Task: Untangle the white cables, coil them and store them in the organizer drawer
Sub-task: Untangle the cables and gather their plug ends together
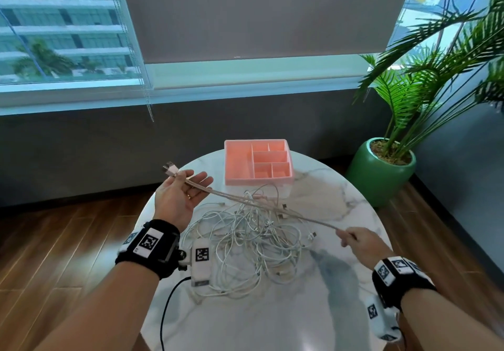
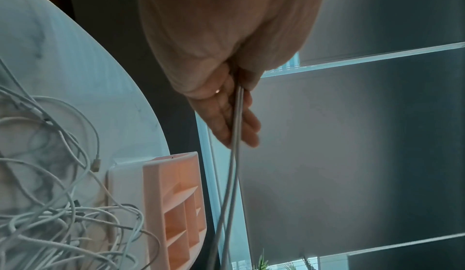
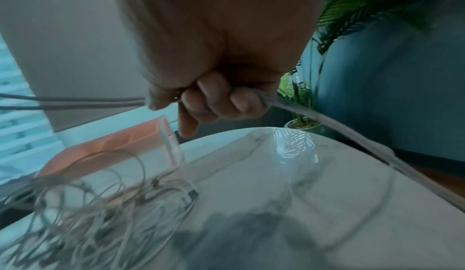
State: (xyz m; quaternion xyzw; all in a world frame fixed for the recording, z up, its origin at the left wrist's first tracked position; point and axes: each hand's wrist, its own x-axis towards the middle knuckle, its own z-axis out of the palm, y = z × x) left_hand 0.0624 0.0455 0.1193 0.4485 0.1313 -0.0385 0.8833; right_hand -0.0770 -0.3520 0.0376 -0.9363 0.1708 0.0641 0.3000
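A doubled white cable [image 1: 259, 204] is stretched taut in the air between my two hands, above the tangle of white cables [image 1: 245, 244] on the round marble table [image 1: 341, 309]. My left hand [image 1: 180, 195] is palm up with straight fingers; its thumb pinches the cable against the palm, and the plug ends [image 1: 170, 169] stick out past it. The left wrist view shows the cable [image 2: 234, 175] leaving that pinch. My right hand [image 1: 351, 237] grips the other stretch in a fist [image 3: 214, 101]. The pink organizer drawer [image 1: 257, 162] sits beyond the tangle with nothing in its compartments.
A palm in a green pot [image 1: 381, 170] stands on the wooden floor right of the table. A black lead [image 1: 169, 304] hangs from my left wrist camera over the table's near edge. Window and grey wall lie behind.
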